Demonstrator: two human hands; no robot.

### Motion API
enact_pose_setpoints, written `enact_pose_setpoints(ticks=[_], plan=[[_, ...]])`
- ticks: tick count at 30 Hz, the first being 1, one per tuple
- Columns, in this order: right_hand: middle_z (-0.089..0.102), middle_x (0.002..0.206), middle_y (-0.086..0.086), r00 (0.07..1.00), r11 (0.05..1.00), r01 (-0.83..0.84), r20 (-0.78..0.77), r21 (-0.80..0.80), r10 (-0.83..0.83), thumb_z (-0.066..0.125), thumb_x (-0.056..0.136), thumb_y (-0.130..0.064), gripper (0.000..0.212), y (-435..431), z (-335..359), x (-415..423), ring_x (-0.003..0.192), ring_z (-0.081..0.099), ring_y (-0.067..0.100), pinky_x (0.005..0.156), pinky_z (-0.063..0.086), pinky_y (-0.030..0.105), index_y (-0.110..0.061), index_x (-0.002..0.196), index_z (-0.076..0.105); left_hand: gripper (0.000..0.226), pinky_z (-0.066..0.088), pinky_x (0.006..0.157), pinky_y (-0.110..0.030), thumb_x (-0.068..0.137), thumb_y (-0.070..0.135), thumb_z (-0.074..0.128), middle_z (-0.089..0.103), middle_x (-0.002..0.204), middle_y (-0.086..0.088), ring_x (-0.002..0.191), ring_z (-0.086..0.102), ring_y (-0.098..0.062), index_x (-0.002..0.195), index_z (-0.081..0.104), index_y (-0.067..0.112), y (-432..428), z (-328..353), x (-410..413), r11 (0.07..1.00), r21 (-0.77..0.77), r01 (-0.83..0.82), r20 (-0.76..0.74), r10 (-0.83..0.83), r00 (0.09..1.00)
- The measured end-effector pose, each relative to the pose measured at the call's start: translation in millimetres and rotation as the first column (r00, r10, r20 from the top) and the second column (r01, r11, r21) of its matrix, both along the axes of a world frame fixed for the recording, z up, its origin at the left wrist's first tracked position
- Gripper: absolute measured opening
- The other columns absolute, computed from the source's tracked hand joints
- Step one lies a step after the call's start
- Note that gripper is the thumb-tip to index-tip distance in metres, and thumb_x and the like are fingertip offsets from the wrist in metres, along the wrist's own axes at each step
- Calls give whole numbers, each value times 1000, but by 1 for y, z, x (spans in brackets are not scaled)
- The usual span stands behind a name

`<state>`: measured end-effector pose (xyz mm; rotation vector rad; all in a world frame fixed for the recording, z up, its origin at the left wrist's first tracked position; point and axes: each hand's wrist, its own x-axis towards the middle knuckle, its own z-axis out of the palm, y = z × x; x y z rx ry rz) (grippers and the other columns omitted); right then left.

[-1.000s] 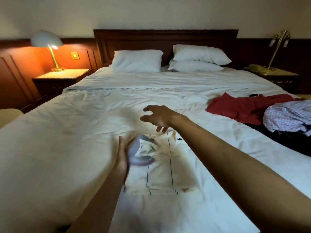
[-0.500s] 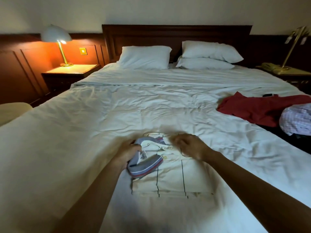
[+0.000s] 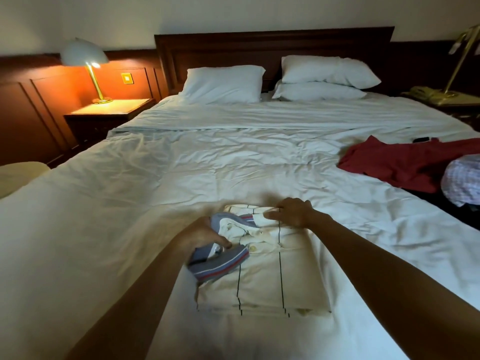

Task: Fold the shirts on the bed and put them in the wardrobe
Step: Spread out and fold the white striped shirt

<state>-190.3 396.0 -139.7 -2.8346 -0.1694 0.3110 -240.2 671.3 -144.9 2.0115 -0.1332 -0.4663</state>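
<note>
A cream polo shirt (image 3: 270, 284) with thin dark stripes lies folded into a rectangle on the white bed (image 3: 207, 165), near its foot. My left hand (image 3: 202, 236) grips the shirt's blue striped collar (image 3: 220, 262) at the left side. My right hand (image 3: 292, 213) rests on the top edge of the folded shirt, fingers curled over the cloth. A red shirt (image 3: 405, 166) lies spread out at the right side of the bed, and a checked shirt (image 3: 462, 179) lies bunched on top of it at the frame's edge.
Three white pillows (image 3: 223, 84) lean against the dark headboard. A lit lamp (image 3: 85, 61) stands on the left nightstand (image 3: 109, 113). A brass lamp and a telephone (image 3: 426, 93) stand on the right nightstand. A small dark object (image 3: 421, 139) lies beyond the red shirt.
My right hand came down from above the bed onto the shirt's top edge. My left hand closed on the collar and kept its hold.
</note>
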Motion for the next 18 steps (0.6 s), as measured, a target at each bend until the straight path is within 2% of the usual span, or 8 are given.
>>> enact_pose_setpoints(ticks=[1, 4, 6, 8, 10, 14, 16, 18], plan=[[63, 94, -2, 1000, 1000, -10, 12, 29, 9, 53, 82, -76, 56, -4, 4, -2, 96, 56, 22, 86, 34, 38, -22, 90, 66, 77, 48, 106, -35, 48, 30, 100, 71, 121, -1, 117, 64, -16, 117, 70, 13, 3, -1, 5, 1000, 14, 7, -32, -7, 999], [58, 70, -4, 1000, 982, -13, 27, 189, 8, 67, 79, -67, 52, -23, 21, -17, 77, 59, 18, 65, 39, 30, -18, 67, 56, 54, 48, 106, -37, 70, -1, 86, 72, 118, -8, 117, 65, -24, 120, 67, 6, 0, 23, 15, 999, -21, -47, -142, 44, 989], [61, 72, -3, 999, 951, 17, 28, 308, -26, 72, 79, -59, 50, -39, 41, -31, 78, 61, 18, 64, 40, 27, -11, 74, 62, 56, 49, 105, -42, 73, -5, 83, 72, 119, -11, 114, 66, -26, 125, 63, 4, -9, 50, 26, 997, 6, -71, -142, 72, 987], [71, 93, 2, 994, 859, 108, -33, 501, -106, 76, 79, -52, 48, -55, 63, -52, 95, 68, 22, 80, 50, 31, -8, 97, 70, 53, 54, 100, -42, 77, -5, 80, 72, 118, -10, 112, 67, -26, 126, 63, 7, -22, 80, 42, 1000, -7, -9, -125, 8, 992], [68, 109, -1, 980, 762, 197, -142, 616, -138, 76, 83, -44, 45, -70, 79, -77, 103, 67, 20, 87, 53, 37, -12, 112, 66, 49, 56, 94, -40, 80, 2, 81, 71, 119, -7, 110, 68, -24, 124, 63, 12, -41, 107, 56, 996, 61, 65, -84, -59, 995], [75, 97, 2, 949, 778, 301, -254, 551, -187, 76, 79, -49, 44, -97, 57, -112, 90, 72, 22, 67, 51, 30, -18, 109, 67, 61, 49, 102, -36, 77, 21, 87, 59, 136, -7, 121, 58, -23, 130, 57, 15, -88, 110, 68, 952, 283, 120, 107, -156, 982], [75, 95, 1, 949, 791, 304, -242, 531, -203, 78, 74, -55, 46, -102, 38, -128, 91, 70, 24, 67, 44, 29, -22, 105, 70, 74, 45, 104, -34, 79, 35, 84, 50, 144, -8, 128, 51, -25, 140, 48, 16, -104, 85, 61, 909, 406, 95, 112, -153, 982], [75, 85, -10, 950, 743, 311, -212, 593, -228, 77, 79, -48, 23, -104, 27, -140, 91, 67, 19, 75, 42, 28, -31, 92, 70, 96, 45, 104, -35, 71, 63, 78, 44, 147, -11, 130, 48, -28, 147, 40, 18, -107, 61, 46, 880, 475, 20, 118, -87, 989]])
